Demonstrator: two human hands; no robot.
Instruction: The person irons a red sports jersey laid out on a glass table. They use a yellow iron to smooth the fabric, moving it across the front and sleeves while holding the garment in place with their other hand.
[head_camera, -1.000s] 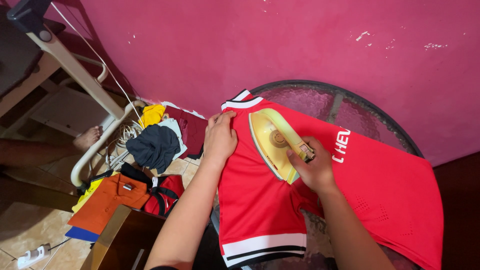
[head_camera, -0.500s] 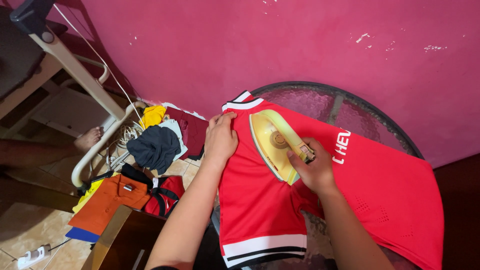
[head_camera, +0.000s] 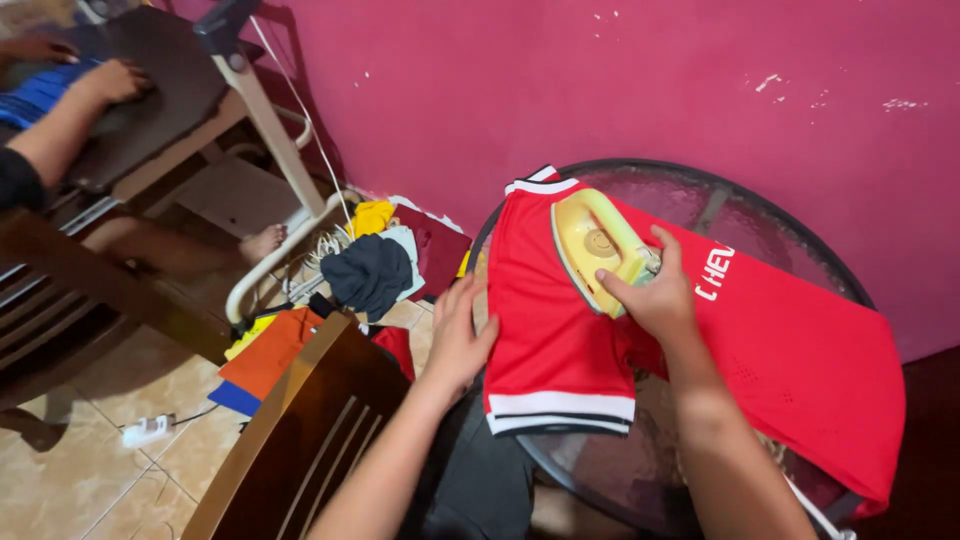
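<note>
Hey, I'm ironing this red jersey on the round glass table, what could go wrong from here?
Three risks:
1. The left hand holds the jersey edge close to the yellow iron gripped by the right hand; a stroke toward it could burn fingers.
2. The jersey lies straight on the glass table with no pad visible; heat might stress the glass.
3. The jersey looks synthetic; pausing the iron could scorch it.

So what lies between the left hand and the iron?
In the head view, only the red jersey lies between the left hand, at its edge, and the yellow iron held by the right hand.
</note>
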